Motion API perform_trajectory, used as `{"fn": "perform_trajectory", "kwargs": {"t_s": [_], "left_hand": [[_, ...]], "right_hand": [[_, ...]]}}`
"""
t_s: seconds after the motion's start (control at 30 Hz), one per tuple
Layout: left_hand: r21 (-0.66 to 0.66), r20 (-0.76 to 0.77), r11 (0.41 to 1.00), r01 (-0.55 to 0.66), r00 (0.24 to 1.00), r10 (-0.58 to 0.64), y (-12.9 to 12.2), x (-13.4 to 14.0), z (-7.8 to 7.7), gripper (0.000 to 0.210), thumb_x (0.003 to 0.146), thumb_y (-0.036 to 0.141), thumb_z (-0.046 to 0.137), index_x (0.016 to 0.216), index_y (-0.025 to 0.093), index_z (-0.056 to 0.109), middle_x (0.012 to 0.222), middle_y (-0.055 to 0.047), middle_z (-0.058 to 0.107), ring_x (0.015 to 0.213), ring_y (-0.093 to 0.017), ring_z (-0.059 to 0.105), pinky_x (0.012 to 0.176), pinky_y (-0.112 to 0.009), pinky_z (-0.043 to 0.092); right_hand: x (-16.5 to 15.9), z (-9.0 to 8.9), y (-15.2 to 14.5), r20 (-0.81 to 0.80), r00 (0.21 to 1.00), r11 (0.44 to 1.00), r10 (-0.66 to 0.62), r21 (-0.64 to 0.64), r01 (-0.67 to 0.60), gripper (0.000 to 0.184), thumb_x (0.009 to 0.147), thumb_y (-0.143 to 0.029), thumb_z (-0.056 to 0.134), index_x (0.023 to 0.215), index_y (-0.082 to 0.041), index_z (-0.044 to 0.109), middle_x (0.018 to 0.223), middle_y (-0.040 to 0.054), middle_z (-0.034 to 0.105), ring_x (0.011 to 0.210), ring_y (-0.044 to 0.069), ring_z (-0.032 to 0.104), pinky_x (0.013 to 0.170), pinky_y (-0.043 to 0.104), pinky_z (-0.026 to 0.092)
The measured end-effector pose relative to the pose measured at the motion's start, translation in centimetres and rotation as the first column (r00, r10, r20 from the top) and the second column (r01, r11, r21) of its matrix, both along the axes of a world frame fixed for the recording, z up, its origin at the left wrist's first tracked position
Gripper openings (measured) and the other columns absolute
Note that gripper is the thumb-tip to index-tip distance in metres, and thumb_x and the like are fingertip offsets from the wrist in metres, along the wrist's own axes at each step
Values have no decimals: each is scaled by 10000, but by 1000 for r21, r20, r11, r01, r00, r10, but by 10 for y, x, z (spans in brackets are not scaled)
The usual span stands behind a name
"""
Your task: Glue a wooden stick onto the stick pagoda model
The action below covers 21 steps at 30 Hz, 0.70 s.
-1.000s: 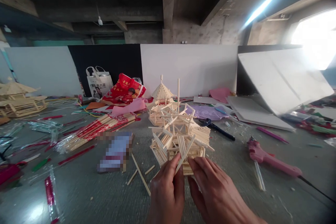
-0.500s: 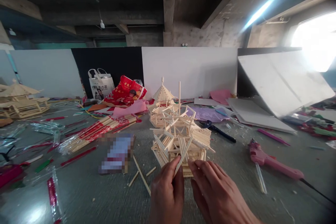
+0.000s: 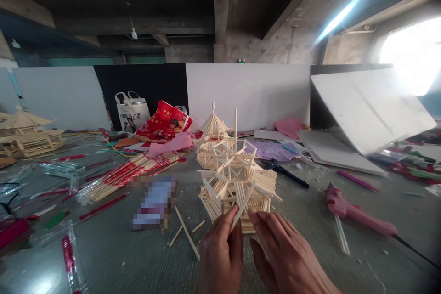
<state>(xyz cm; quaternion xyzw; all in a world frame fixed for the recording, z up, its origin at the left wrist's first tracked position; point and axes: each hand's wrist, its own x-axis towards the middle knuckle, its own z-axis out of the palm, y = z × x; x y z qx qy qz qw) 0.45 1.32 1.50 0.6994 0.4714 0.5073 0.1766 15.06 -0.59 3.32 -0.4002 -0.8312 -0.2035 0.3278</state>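
Pinching a single thin stick [image 3: 241, 209] between thumb and forefinger, the left hand [image 3: 220, 255] leans it diagonally against the front face of the half-built stick house [image 3: 237, 183], lower end at the fingertips, upper end resting on the framework near a roof beam. Right hand [image 3: 285, 257] sits just beside it, fingers bent and spread, tips touching the model's base at the front right corner; it steadies rather than grips, nothing closed inside it.

Model stands on the grey tabletop [image 3: 120, 257], directly ahead of both hands, one tall stick rising upright from its middle. A finished small pavilion [image 3: 212, 140] stands just behind it.

Step in hand, as judged: fitting one diagonal member to the front of the frame. The stick looks placed but not fixed. Next move calls for holding the angle steady while both ends seat on the frame, light pressure only, since the lattice looks fragile and the base could slide.

Around:
- loose sticks [image 3: 186, 234] on the tabletop left of the hands
- bundle of wrapped chopsticks [image 3: 127, 174] further left
- pink glue gun [image 3: 354, 213] to the right, well apart, cord trailing off
- dark-handled tool [image 3: 284, 170] behind the model on the right
- another larger stick model [image 3: 25, 133] at far left
- white boards [image 3: 368, 105] leaning at the back right
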Motion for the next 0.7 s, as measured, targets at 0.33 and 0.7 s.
{"fn": "perform_trajectory", "kwargs": {"t_s": [0.33,0.7], "left_hand": [[60,97,997,-56,994,50,-2,-1,1,272,841,259,457,1071,187,584,984,-61,686,915,-173,628,796,-272,472],[-310,305,947,88,952,11,0,4,11,309,774,436,516,704,156,624,456,59,426,436,-94,418,427,-197,320]], "right_hand": [[13,6,-2,-153,988,999,-33,-3,33,341,826,-135,436,1162,-80,449,976,129,504,856,205,514,698,363,509],[6,1,2,-154,988,997,10,-69,-20,349,826,-115,433,1174,-105,426,935,107,518,811,194,523,671,364,507]]}}
